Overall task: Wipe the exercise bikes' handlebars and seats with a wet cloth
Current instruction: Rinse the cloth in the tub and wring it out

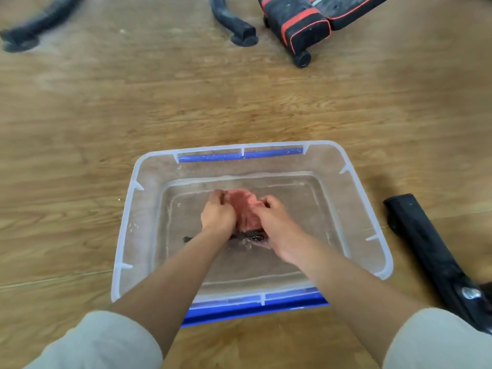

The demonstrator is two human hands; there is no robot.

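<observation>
A person crouched over a clear plastic tub (138, 230) works a pink cloth (243, 206) in shallow water (298, 209), both bare forearms reaching down into the container from pale rolled sleeves (101, 342).

The left hand (218, 213) has its fingers curled tight around the cloth's left edge. The right hand (274, 219) is likewise closed, pinching the bunched fabric at its right edge. The cloth sits between the two hands and just ahead of the knuckles, wet and crumpled, low in the tub near its middle.

Just behind the hands, beneath the wrists, a dark dotted strip (253, 233) lies in the water; what it is cannot be told.

Blue handles mark the tub's ends, one (239, 155) beyond the hands and one (253, 310) under the forearms.

The tub rests on a wood-grain floor (239, 107). Well beyond the hands a black curved equipment foot (237, 25) stands on the floor, with a black and red padded piece (298, 25) to the right of it. Outside the tub, to the right of the right hand, a black bar (426, 249) runs along the floor, a bolt showing near its closer end.
</observation>
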